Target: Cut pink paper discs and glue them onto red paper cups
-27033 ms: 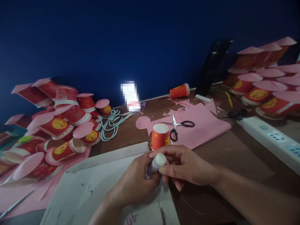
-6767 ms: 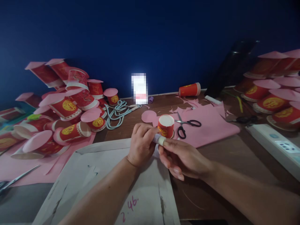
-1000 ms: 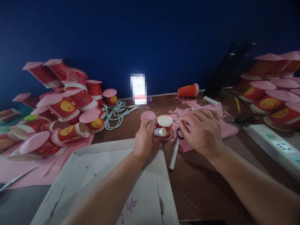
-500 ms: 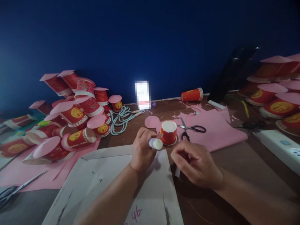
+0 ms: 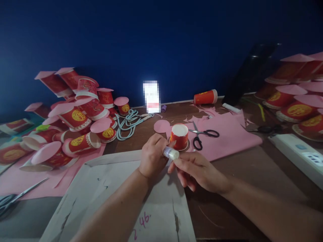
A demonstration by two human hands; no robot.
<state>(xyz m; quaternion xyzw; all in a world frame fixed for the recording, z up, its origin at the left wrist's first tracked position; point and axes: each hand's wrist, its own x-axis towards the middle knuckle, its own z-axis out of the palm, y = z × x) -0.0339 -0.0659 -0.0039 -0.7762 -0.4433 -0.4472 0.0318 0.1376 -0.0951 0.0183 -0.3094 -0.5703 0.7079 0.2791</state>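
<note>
My left hand (image 5: 154, 154) is closed around a glue stick (image 5: 170, 153), a tube with a purplish label and a whitish end pointing right. The thumb and forefinger of my right hand (image 5: 199, 169) pinch that whitish end, while its other fingers hang loosely below. Just beyond both hands, a red paper cup (image 5: 179, 137) stands upside down, its white bottom facing up. A pink paper disc (image 5: 162, 126) lies flat to its left. Black-handled scissors (image 5: 202, 133) rest open on pink paper (image 5: 227, 136) to its right.
Red cups topped with pink discs (image 5: 78, 116) pile up on the left, with more cups (image 5: 299, 109) on the right. A pale cable (image 5: 126, 126), a lit screen (image 5: 151, 97), stacked cups (image 5: 205, 97) and a power strip (image 5: 300, 154) surround the work area. A white board (image 5: 113, 201) lies beneath my arms.
My right hand has moved left and taken hold of the whitish end of the glue stick. My left hand still grips the tube. The view has tilted slightly downward.
</note>
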